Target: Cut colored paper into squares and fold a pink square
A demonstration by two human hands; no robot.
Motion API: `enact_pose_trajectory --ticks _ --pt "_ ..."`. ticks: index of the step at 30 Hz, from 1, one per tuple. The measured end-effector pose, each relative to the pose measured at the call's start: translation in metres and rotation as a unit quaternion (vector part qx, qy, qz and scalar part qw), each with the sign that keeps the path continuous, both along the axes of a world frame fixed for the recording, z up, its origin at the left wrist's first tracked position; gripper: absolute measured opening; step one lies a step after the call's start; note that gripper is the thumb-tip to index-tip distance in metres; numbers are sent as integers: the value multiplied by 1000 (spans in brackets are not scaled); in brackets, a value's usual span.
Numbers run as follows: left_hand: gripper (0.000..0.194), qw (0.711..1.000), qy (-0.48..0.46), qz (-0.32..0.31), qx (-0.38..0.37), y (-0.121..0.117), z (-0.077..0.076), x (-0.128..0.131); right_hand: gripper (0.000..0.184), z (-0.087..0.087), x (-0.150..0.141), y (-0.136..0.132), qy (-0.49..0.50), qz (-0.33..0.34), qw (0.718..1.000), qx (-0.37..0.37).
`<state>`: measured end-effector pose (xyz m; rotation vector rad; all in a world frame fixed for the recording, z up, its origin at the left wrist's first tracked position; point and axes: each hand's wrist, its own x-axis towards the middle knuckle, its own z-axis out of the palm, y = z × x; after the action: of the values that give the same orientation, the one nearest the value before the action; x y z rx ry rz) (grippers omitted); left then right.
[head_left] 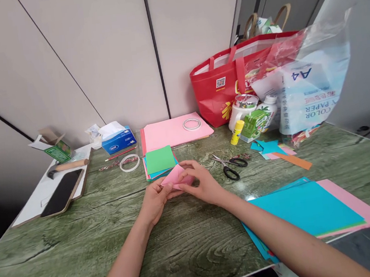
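A small folded piece of pink paper (172, 176) is held up between both hands, a little above the table. My left hand (157, 198) pinches its left corner with thumb and fingers. On the right side, my right hand (202, 183) grips the paper, its thumb on the lower edge and fingers at the upper fold. Part of the paper is hidden behind the right fingers. Just beyond the hands lies a stack of square coloured papers with a green sheet (160, 159) on top. Black-handled scissors (230, 165) rest open to the right.
Blue and pink sheets (301, 207) lie under my right forearm. Paper scraps (274, 148), a glue stick (237, 132), a green carton (254, 125), a red bag (213, 94) and a plastic paper bag (314, 91) stand right. Left are a phone (62, 192), hammer (70, 165) and tissue pack (119, 141).
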<state>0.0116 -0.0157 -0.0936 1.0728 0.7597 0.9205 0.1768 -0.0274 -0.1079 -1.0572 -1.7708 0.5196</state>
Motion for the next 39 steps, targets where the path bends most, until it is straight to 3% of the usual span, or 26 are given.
enact_pose_trajectory --ticks 3,7,11,14,22,32,35,39 --pt "25 999 28 15 18 1 -3 -2 12 -3 -2 2 17 45 998 -49" --pt "27 993 77 66 54 2 -6 -2 18 -7 -3 3 49 47 994 -90" --pt "34 988 58 139 34 4 -6 -3 19 -5 -2 3 80 29 991 -105" --pt "31 986 41 160 7 6 -6 -5 18 -3 -2 3 104 22 988 -108" --pt "21 983 32 179 10 6 -6 -5 10 -4 -2 3 126 16 981 -149" --pt "30 988 2 154 0 7 0 -5 9 -6 0 7 150 16 975 -162" --pt "24 987 7 154 43 8 0 -8 9 -5 1 7 152 12 975 -160" --pt "14 976 86 150 131 10 2 -12 11 -2 1 5 149 6 974 -172"
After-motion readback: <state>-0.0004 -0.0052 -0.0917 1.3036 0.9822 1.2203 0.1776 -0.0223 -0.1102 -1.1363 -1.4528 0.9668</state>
